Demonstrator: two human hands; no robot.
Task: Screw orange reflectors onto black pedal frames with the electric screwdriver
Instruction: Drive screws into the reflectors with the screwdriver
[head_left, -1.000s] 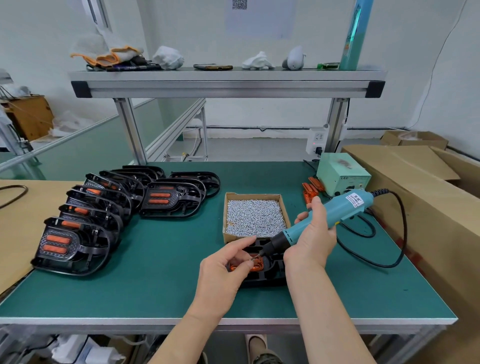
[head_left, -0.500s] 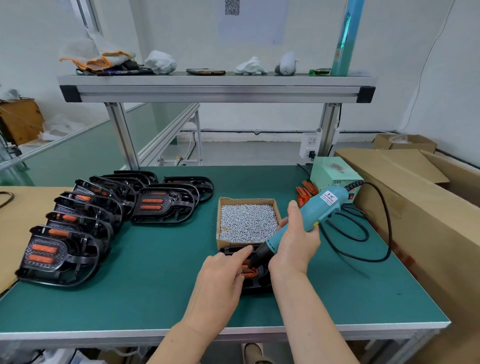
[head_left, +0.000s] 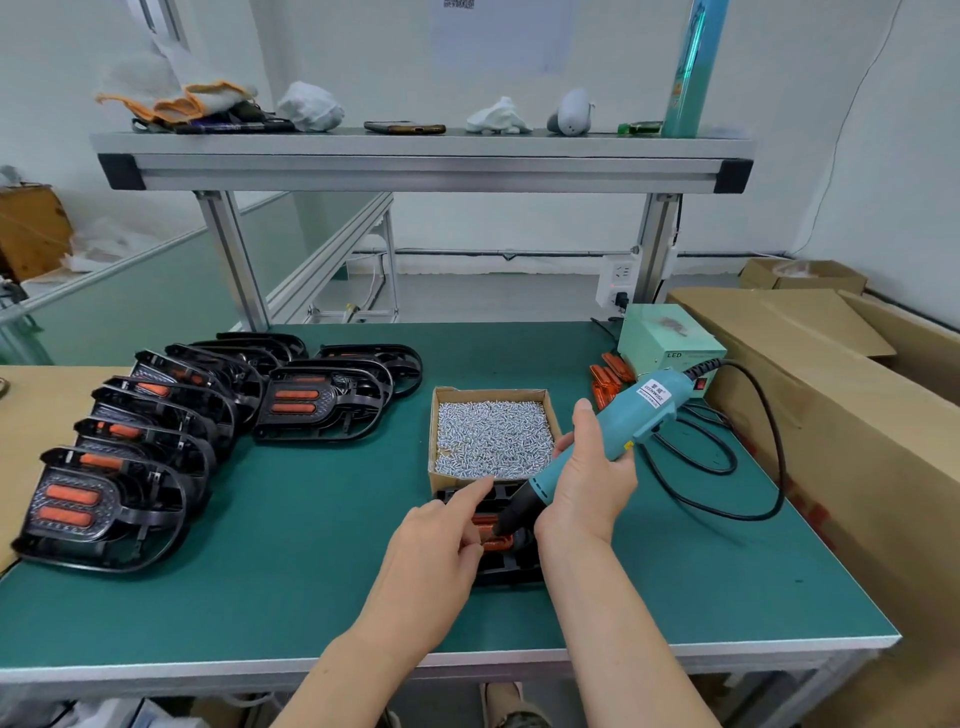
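Your right hand (head_left: 587, 483) grips the teal electric screwdriver (head_left: 631, 423) around its lower body. The tool is tilted, its black nose down on an orange reflector (head_left: 493, 543) that sits in a black pedal frame (head_left: 511, 569). The frame lies near the front edge of the green table (head_left: 311, 545), right of centre and just in front of a cardboard box of screws (head_left: 491, 436). Your left hand (head_left: 434, 553) lies over the frame's left side, index finger stretched toward the box and the other fingers curled at the reflector's left end. Whether they pinch it cannot be told. Finished pedals (head_left: 156, 441), each showing orange strips, overlap in rows from the table's left edge toward the middle of its back edge. Spare reflectors (head_left: 608, 379) lie beside a pale green power unit (head_left: 670, 338) near the back right corner. The screwdriver's black cable (head_left: 769, 457) loops along the right edge.
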